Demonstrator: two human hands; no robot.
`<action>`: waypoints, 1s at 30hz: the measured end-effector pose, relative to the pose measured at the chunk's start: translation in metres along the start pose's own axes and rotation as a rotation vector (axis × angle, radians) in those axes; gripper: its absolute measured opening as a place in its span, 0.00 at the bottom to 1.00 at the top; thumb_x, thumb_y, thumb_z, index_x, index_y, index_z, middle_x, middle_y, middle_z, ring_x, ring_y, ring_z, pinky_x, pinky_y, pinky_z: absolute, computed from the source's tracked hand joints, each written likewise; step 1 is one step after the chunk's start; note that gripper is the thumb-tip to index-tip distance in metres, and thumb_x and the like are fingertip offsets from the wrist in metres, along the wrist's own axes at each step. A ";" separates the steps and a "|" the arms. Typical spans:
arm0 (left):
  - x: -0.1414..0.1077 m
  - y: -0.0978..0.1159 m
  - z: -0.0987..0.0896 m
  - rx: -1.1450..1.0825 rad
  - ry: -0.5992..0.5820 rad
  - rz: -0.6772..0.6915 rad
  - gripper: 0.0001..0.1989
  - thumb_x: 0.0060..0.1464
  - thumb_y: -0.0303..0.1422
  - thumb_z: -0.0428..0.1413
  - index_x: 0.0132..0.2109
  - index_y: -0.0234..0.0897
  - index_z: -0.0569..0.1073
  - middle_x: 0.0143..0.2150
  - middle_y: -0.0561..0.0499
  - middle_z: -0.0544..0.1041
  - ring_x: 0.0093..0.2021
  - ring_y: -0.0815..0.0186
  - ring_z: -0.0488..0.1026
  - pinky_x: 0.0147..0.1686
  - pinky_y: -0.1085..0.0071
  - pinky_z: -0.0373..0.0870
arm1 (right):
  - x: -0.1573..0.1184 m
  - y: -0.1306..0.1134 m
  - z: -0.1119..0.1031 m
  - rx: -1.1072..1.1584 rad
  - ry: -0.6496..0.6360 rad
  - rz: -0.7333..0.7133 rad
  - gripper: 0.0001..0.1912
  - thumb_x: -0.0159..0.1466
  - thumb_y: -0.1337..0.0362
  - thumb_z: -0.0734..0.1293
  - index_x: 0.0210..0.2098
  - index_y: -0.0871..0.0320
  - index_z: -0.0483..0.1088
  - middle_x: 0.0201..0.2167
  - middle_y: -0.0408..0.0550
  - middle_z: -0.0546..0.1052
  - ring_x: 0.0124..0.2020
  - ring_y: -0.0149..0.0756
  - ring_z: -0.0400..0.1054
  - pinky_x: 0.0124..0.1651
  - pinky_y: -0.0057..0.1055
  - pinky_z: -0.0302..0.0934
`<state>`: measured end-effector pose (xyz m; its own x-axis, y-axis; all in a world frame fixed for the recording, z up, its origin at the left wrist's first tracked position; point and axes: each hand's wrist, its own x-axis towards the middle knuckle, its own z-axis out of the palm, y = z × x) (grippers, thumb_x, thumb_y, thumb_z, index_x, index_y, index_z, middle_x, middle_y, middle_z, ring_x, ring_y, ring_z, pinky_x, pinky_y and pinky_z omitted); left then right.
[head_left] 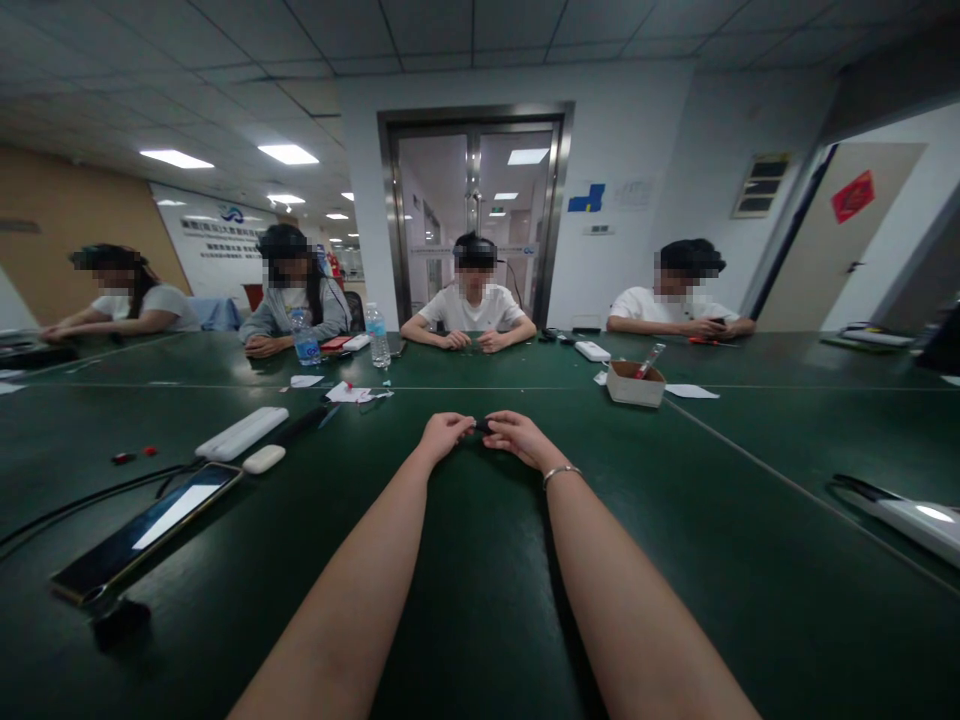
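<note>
Both my arms stretch forward over the dark green table (480, 560). Between my fingertips is a small dark object (482, 426), too small to make out its kind. My right hand (517, 438) pinches its right side, and a silvery bracelet (561, 474) circles that wrist. At the object's left end, the fingers of my left hand (448, 433) are pressed together, the tips touching or very near it. Whatever those left fingers grip is hidden.
A phone on a stand (150, 540), a white power bank (241, 433) and a white earbud case (264, 459) lie on the left. Farther off are two water bottles (377, 338), a cardboard box (636, 384) and several seated people. A white device (919, 515) is at right.
</note>
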<state>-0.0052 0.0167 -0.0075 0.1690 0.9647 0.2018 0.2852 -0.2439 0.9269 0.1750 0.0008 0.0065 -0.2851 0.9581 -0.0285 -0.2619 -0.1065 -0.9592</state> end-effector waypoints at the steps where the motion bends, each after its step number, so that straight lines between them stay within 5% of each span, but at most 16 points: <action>1: 0.000 -0.001 0.000 0.005 -0.002 0.001 0.19 0.47 0.44 0.54 0.36 0.31 0.75 0.31 0.46 0.76 0.29 0.69 0.68 0.25 0.74 0.62 | 0.000 0.000 0.000 0.002 0.001 0.001 0.09 0.57 0.77 0.66 0.37 0.64 0.66 0.29 0.48 0.75 0.24 0.31 0.74 0.30 0.25 0.71; 30: 0.004 -0.009 0.002 0.257 0.040 0.011 0.25 0.49 0.51 0.48 0.30 0.32 0.75 0.26 0.49 0.74 0.25 0.69 0.66 0.27 0.73 0.60 | 0.003 0.004 -0.004 0.002 -0.007 -0.014 0.09 0.54 0.79 0.68 0.34 0.64 0.69 0.30 0.49 0.75 0.25 0.32 0.74 0.34 0.30 0.72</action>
<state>-0.0049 0.0228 -0.0159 0.1373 0.9639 0.2281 0.5148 -0.2662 0.8150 0.1772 0.0046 0.0016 -0.2877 0.9576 -0.0132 -0.2673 -0.0935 -0.9591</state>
